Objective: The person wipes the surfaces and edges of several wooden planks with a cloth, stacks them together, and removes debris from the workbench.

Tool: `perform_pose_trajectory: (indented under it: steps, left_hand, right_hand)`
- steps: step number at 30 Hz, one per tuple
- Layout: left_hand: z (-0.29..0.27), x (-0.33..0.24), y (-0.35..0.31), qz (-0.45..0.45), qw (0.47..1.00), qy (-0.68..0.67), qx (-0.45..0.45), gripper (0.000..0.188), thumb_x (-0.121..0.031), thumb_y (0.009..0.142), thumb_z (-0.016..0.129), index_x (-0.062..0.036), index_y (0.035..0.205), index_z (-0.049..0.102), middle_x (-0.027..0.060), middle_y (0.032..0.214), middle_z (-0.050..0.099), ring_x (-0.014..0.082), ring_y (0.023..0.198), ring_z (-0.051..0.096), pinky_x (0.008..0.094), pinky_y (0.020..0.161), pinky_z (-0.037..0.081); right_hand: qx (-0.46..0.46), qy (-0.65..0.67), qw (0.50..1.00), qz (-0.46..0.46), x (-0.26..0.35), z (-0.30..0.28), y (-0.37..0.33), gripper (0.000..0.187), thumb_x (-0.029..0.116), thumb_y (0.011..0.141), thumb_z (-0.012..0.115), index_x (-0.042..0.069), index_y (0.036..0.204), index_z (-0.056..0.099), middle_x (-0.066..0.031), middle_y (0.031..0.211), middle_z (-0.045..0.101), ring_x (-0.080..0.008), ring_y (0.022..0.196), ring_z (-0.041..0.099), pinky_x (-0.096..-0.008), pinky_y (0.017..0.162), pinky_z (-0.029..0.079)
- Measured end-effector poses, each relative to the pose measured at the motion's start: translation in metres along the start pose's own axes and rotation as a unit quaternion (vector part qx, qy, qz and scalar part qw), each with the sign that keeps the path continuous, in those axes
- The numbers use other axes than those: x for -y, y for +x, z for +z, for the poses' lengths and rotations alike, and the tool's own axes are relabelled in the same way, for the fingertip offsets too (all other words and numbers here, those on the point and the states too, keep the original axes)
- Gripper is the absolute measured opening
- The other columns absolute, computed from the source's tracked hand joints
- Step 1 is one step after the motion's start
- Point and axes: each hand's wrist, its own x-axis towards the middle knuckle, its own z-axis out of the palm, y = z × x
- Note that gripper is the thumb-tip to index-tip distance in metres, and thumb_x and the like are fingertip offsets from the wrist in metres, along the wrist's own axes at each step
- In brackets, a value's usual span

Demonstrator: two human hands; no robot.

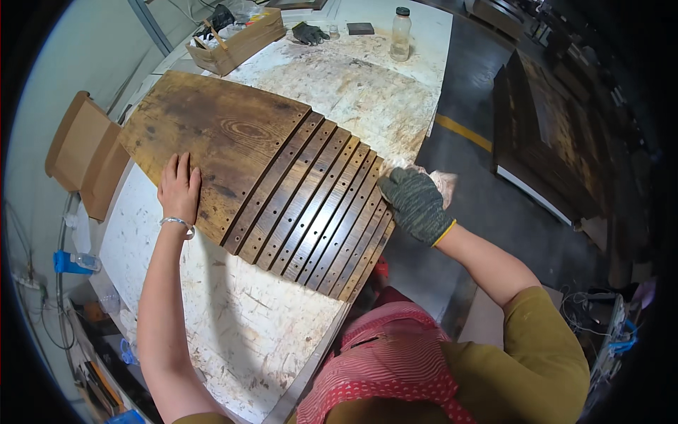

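Note:
A stack of brown wood-grain boards [233, 106] lies on the worktable, staggered like steps so a strip of each shows. Small dark holes run along these strips. My bare left hand [179, 189], with a silver bracelet at the wrist, rests flat on the top board near its left edge, fingers stretched out. At the far right end of the steps, my right hand [415, 208] wears a dark grey-green knit glove with a yellow cuff. Its fingers are closed on a crumpled pale cloth [444, 185], which touches the boards' edge; part of the cloth is hidden under the glove.
The worktable's stained white top [240, 325] carries a cardboard box of odds and ends [247, 44], a dark glove [309, 32], a small dark block [360, 28] and a clear bottle [400, 35]. An open carton [85, 148] stands left. More dark panels [551, 134] stand across the floor.

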Motion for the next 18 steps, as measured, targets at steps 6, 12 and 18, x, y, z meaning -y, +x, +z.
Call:
perform_pose_trajectory:
  steps: [6, 12, 18]
  left_hand:
    - [-0.002, 0.002, -0.002, -0.008, 1.000, -0.005, 0.004, 0.053, -0.045, 0.094, 0.035, -0.0163, 0.138, 0.038, 0.0108, 0.145, 0.031, 0.0294, 0.135, 0.027, 0.0453, 0.110, 0.017]
    - [-0.002, -0.004, -0.001, 0.004, 1.000, -0.010, -0.004, 0.052, -0.045, 0.094, 0.034, -0.0165, 0.138, 0.039, 0.0108, 0.145, 0.032, 0.0289, 0.135, 0.027, 0.0447, 0.110, 0.018]
    - [0.002, 0.001, 0.003, 0.008, 1.000, -0.003, -0.009, 0.053, -0.046, 0.094, 0.035, -0.0166, 0.138, 0.039, 0.0112, 0.145, 0.033, 0.0289, 0.135, 0.027, 0.0448, 0.110, 0.018]
  right_hand:
    - [0.042, 0.210, 0.975, -0.062, -0.026, 0.021, 0.002, 0.031, 0.016, 0.070, 0.056, 0.008, 0.099, 0.062, -0.0132, 0.094, 0.058, -0.0295, 0.085, 0.058, -0.0413, 0.077, 0.045]
    - [-0.011, 0.169, 0.985, -0.022, 0.037, 0.050, -0.033, 0.026, 0.014, 0.072, 0.058, -0.001, 0.093, 0.062, -0.0138, 0.078, 0.061, -0.0269, 0.069, 0.060, -0.0408, 0.060, 0.047]
    - [0.042, 0.824, 0.550, -0.132, 0.146, 0.062, -0.043, 0.047, 0.042, 0.079, 0.063, -0.002, 0.097, 0.063, -0.0175, 0.086, 0.066, -0.0275, 0.076, 0.063, -0.0430, 0.070, 0.051]
